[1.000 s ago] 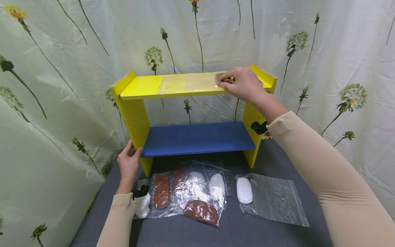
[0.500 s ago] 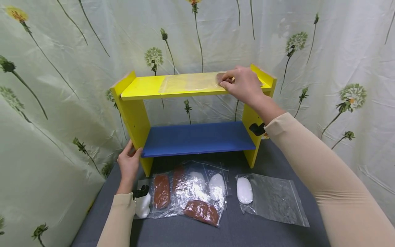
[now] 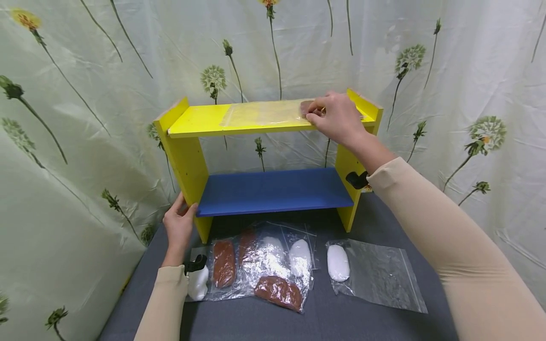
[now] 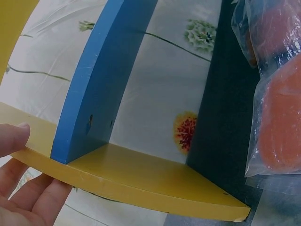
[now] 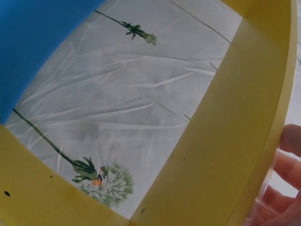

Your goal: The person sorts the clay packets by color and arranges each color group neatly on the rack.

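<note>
Two hands in play, both at the yellow-and-blue shelf unit [image 3: 187,161]. Head view: right hand [image 3: 337,114] pinches a brown piece [image 3: 304,108] inside a clear bag [image 3: 264,112]; that bag lies on the shelf unit's top board [image 3: 204,117], piece toward the unit's right end, slack plastic running toward its left. Left hand [image 3: 178,227] grips the unit's left side panel, level with the blue board [image 3: 273,189]; reads as steadying it. On the table [image 3: 332,322] in front of the unit: overlapping clear bags [image 3: 266,272] with brown pieces [image 3: 223,264] and white pieces [image 3: 300,258], exact bag count hard to tell through the glare. One separate bag [image 3: 384,274] with a white piece [image 3: 338,263] sits in front of the unit's right side. Progress, my read: one bag is up on the unit and looks about flat, but not let go of yet; the bags in front of the unit are not on it. Left wrist view: thumb on the near side of the unit's side panel, fingers round its outer side, a solid hold. Right wrist view: fingertips at the edge of the unit's top board, a strip of clear plastic by them; brown piece doesn't show, so can't check the pinch from there.
</note>
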### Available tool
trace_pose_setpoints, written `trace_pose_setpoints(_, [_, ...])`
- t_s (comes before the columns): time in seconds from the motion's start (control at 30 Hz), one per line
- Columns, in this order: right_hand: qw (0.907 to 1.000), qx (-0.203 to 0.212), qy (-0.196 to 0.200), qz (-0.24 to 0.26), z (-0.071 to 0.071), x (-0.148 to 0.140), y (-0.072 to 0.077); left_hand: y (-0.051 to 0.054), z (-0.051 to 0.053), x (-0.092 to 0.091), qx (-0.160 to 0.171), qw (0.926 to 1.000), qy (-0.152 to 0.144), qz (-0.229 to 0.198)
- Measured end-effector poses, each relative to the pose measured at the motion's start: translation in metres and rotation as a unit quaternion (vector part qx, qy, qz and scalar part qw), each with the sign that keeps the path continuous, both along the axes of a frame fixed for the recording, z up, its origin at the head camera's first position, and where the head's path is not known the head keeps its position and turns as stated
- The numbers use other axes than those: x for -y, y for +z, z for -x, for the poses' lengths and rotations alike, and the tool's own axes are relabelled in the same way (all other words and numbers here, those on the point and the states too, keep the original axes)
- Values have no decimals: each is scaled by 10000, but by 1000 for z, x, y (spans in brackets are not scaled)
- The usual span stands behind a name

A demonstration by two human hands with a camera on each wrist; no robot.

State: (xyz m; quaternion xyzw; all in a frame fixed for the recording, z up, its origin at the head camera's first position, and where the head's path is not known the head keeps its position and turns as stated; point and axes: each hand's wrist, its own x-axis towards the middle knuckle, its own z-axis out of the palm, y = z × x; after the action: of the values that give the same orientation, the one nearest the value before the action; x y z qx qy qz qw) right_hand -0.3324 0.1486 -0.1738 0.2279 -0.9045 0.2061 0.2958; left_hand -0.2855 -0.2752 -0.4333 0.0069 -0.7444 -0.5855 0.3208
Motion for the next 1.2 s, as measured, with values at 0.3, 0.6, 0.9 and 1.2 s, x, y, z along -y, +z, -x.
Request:
trace_pose_setpoints(0.3, [9996,-232,132,58,-14,-2,-6,3,0,-1,145,9999,66,-8])
trace_pose_setpoints(0.6, [9984,-494,269,-40,-27,-7,-12,3,-2,-1,6,9999,55,106])
trace_pose_setpoints(0.9, [9956,-832,436,70,-44,-13,-20,2,-1,0,26,10000,30,68])
trace_pose_setpoints(1.2, [9919,-1012,743,179,-68,-11,-37,13,-10,-5,40,10000,-65,29])
